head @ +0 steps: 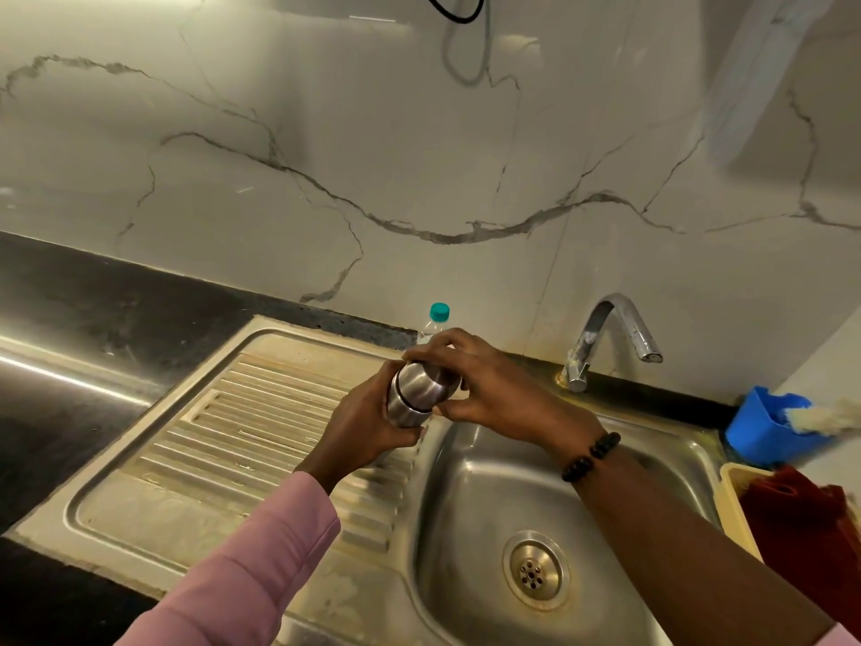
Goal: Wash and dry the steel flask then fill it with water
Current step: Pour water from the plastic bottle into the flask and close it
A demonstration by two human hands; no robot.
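Both hands meet on the brushed steel cylindrical flask (421, 394): the left hand (368, 424) curls round its body from below, the right hand (484, 384) cups its domed cap end with bent fingers. Its long axis tilts up and away from the left palm toward the right fingers. The curved chrome tap (610, 333) stands beyond the right hand, so unscrewing the cap likely falls to the right

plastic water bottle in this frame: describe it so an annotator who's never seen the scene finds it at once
Start at the steel sink and follow its back edge along the marble wall, left of the tap. The plastic bottle stands there, mostly hidden behind the right hand. Its teal cap is the only teal thing in view.
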